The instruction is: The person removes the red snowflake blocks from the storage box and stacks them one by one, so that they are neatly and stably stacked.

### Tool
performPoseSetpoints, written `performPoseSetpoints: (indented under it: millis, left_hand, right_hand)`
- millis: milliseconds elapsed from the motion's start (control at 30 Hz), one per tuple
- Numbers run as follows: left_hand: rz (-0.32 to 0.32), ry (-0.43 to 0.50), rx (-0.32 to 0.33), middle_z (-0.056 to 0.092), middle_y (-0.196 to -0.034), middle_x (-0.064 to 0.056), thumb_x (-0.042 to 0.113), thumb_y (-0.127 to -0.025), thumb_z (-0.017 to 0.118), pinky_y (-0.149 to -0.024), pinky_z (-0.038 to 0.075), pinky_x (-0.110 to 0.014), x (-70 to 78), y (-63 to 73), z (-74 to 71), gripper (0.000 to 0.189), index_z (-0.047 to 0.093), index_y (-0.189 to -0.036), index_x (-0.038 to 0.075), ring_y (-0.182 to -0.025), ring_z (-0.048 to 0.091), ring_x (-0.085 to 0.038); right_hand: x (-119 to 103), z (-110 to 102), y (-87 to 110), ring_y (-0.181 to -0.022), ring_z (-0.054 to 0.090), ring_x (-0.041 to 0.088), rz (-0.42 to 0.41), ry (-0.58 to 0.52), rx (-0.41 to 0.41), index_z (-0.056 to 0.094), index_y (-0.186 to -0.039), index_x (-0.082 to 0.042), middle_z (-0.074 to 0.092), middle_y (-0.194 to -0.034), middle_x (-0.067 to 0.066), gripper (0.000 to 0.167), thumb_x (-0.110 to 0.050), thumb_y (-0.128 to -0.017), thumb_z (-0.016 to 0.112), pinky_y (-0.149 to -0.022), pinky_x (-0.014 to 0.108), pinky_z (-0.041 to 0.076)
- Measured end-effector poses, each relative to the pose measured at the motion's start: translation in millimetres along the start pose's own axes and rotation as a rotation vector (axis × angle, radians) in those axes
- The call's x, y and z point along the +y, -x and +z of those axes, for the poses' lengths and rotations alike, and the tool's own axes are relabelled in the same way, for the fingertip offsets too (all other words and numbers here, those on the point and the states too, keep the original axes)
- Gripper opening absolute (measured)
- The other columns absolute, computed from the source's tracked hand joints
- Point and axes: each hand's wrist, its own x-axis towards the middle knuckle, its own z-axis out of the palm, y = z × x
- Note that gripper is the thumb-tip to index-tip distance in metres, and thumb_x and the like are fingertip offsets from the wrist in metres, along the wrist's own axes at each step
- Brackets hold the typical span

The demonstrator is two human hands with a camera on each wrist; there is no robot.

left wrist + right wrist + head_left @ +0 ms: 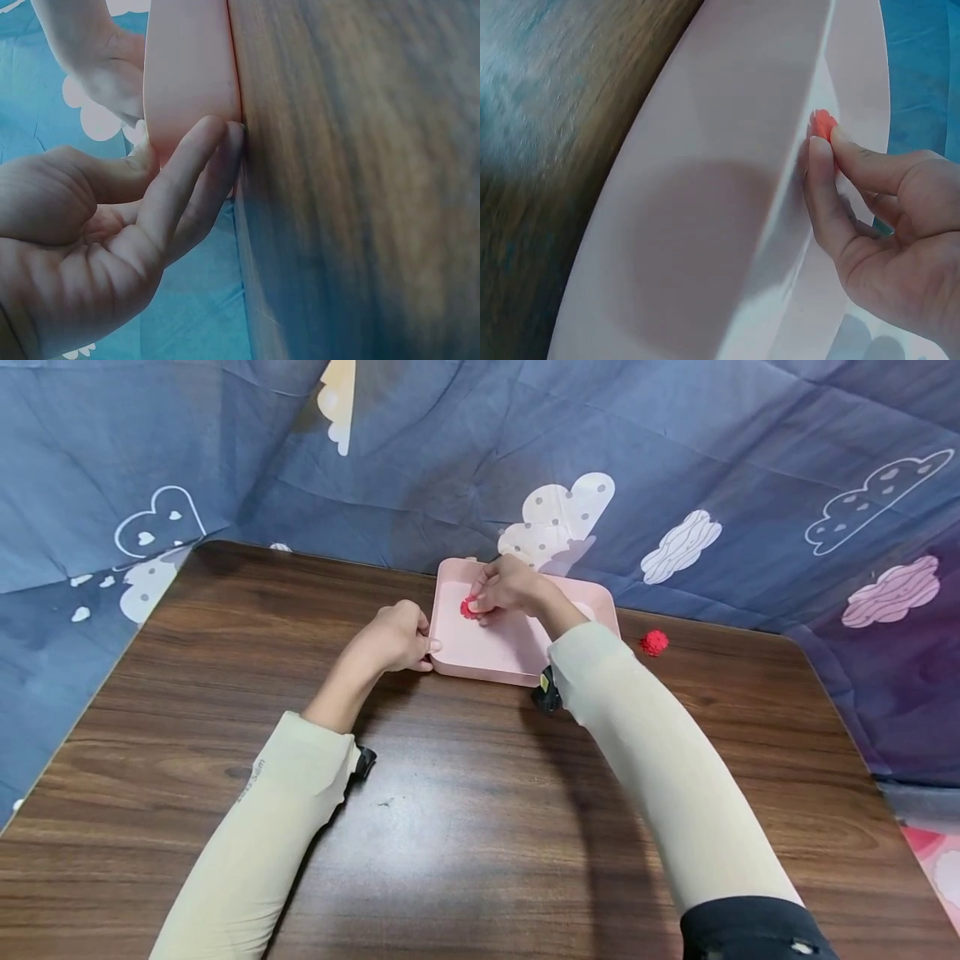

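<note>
A shallow pink tray (487, 674) lies near the table's back edge. My left hand (397, 639) pinches its left front corner, thumb at the rim and fingers against the outer wall, as the left wrist view shows with the hand (112, 217) close up. Over the tray's inside, my right hand (513, 589) pinches a small red ruffled piece (468, 607), like a flower, between thumb and fingertips. In the right wrist view this red piece (824, 124) is near the tray's floor; whether it touches cannot be told. The right wrist and sleeve hide part of the tray.
A second red ruffled piece (654, 642) lies on the wooden table (465, 810), right of the tray. Behind the table hangs a blue cloth (420, 460) with cloud prints, close to the tray's back wall.
</note>
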Motion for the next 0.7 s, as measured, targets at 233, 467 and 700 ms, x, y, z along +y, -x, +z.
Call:
performPoseSetpoints:
  millis: [233, 467, 700]
  left_hand:
    - [0.009, 0.001, -0.006, 0.066, -0.122, -0.025, 0.006, -0.108, 0.061, -0.079, 0.069, -0.02, 1.6, -0.2, 1.0, 0.025, 0.063, -0.126, -0.011, -0.076, 0.069, -0.009]
    - [0.012, 0.005, -0.013, 0.066, -0.12, -0.024, 0.006, -0.108, 0.06, -0.079, 0.069, -0.02, 2.1, 0.0, -0.5, 0.025, 0.063, -0.127, -0.011, -0.075, 0.07, -0.009]
    - [0.012, 0.025, -0.013, 0.066, -0.123, -0.025, 0.004, -0.108, 0.059, -0.082, 0.069, -0.021, 0.9, 3.3, -1.4, 0.028, 0.061, -0.13, -0.012, -0.079, 0.073, -0.011]
  right_hand:
    - [4, -16, 9.8, -0.057, 0.069, 0.009, -0.022, 0.034, 0.031, 0.063, -0.108, 0.007, 0.067, -0.071, 0.002, 0.018, 0.009, -0.094, 0.074, -0.063, 0.021, 0.069]
    - [9, -32, 18.1, -0.061, 0.07, 0.011, -0.014, 0.017, 0.025, 0.062, -0.109, 0.008, 0.067, -0.076, 0.004, 0.019, 0.012, -0.094, 0.072, -0.068, 0.027, 0.071]
    - [20, -50, 27.5, -0.062, 0.068, 0.008, -0.04, -0.006, 0.014, 0.06, -0.108, 0.01, 0.066, -0.075, 0.003, 0.018, 0.016, -0.093, 0.069, -0.064, 0.023, 0.07]
